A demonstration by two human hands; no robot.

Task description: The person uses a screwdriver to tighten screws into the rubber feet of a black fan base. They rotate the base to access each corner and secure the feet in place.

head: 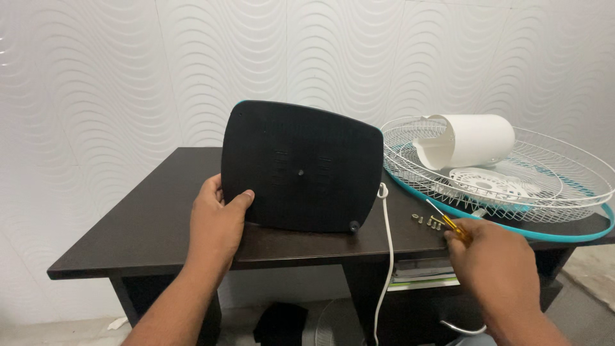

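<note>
A black fan base [301, 166] is held upright on its edge near the front edge of the dark desk [147, 224], underside turned to the camera, a teal rim just showing at its top left. The left hand [214, 221] is clamped on the base's lower left side, thumb laid across the black face, fingers hidden behind; grip pressed together on the base. A small round foot is seen at the base's lower right corner. The right hand [496, 263] is over the front right part of the desk, grip pinched on the yellow handle of a screwdriver [445, 221], shaft pointed up and left toward a small cluster of brass screws [428, 222] lying on the desk just beside the tip. A white cord [386, 243] is draped from beside the base over the front edge and hangs down. At the right end of the desk a white wire fan guard [544, 166] with a teal ring is laid flat, overhanging the edge; a white motor cover [467, 140] lies on its side inside it. Books [423, 272] are stacked on a shelf under the desk. A wavy white wall is behind.
</note>
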